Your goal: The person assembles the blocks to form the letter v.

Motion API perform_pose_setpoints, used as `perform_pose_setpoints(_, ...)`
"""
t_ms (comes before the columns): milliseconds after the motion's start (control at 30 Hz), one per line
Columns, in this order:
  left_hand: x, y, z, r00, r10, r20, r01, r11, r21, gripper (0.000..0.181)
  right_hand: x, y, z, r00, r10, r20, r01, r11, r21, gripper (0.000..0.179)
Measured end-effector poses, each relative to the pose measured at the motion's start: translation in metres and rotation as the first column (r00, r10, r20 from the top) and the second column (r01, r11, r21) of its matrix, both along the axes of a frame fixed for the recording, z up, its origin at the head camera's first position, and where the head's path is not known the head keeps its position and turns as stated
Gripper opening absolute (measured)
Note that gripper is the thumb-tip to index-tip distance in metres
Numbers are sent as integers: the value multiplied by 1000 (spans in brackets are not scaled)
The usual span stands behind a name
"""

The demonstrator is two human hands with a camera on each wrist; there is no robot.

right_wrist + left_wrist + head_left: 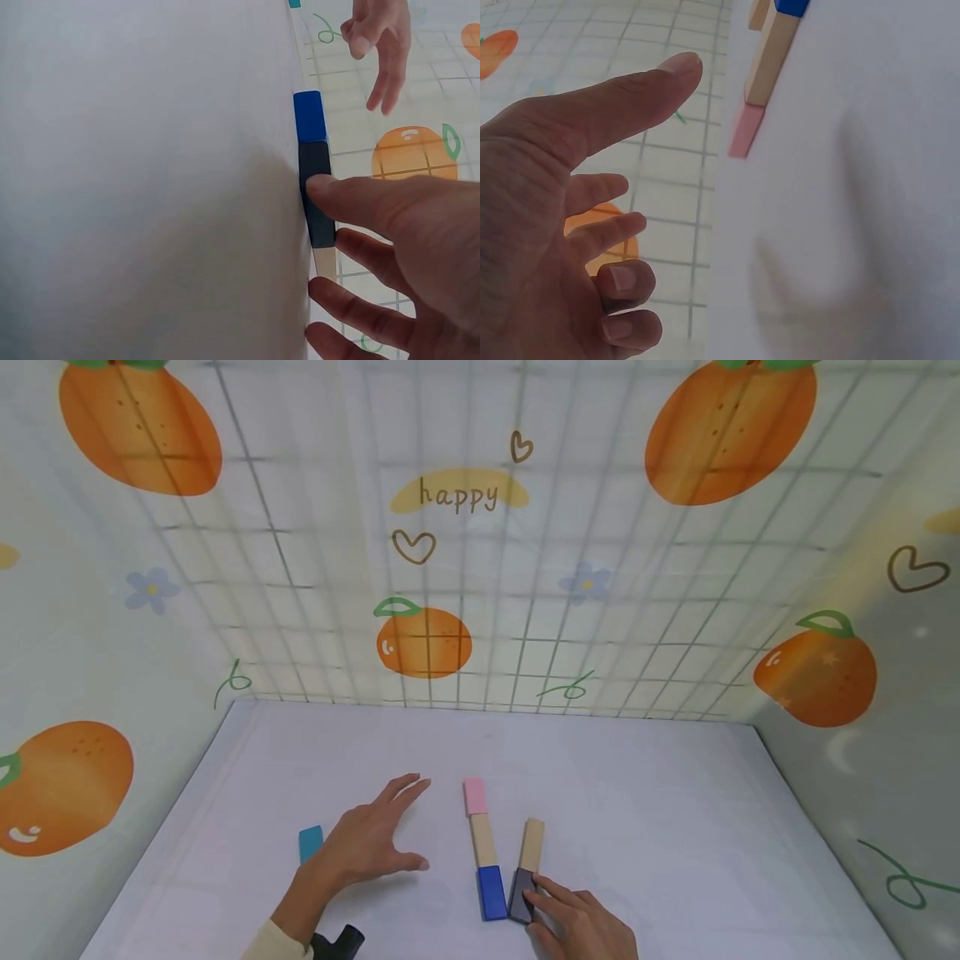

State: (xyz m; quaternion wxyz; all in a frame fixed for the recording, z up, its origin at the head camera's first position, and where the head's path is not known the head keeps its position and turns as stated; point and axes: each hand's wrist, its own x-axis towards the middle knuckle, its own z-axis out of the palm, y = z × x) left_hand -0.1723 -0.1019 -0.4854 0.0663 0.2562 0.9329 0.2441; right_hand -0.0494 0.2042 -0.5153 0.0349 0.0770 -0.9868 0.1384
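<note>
My right hand (581,922) is at the dark grey block (521,893). In the right wrist view its thumb lies against the dark grey block's face, and a bent fingertip is at its edge. That block lies end to end with a plain wooden block (532,845), and its near corner meets the blue block (492,893). The blue block, another wooden block (483,840) and a pink block (475,796) form a row to the left. My left hand (367,843) hovers left of that row, thumb and fingers spread, holding nothing.
A light blue block (311,842) lies behind the left wrist, partly hidden by it. A black object (339,942) shows at the bottom edge by the left sleeve. Printed cloth with oranges (424,643) encloses the white table (660,810) at the back and sides.
</note>
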Motion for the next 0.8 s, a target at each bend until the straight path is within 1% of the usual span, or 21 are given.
perform_pose_setpoints(200,2,-13,-4,1000,29,0,-29,999,-18,104,-1,0,0,1000,-1,16,1,1000,19,40)
perform_pose_setpoints(500,3,-21,0,997,65,47,-64,998,-11,104,-1,0,1,1000,-1,32,0,1000,23,40)
perform_pose_setpoints(633,4,-26,-1,997,75,34,-75,997,-14,105,-1,1,1,999,2,48,-3,1000,17,40)
perform_pose_setpoints(800,4,-37,-7,996,92,-1,-92,996,-10,106,-1,1,1,999,-1,48,0,1000,19,39)
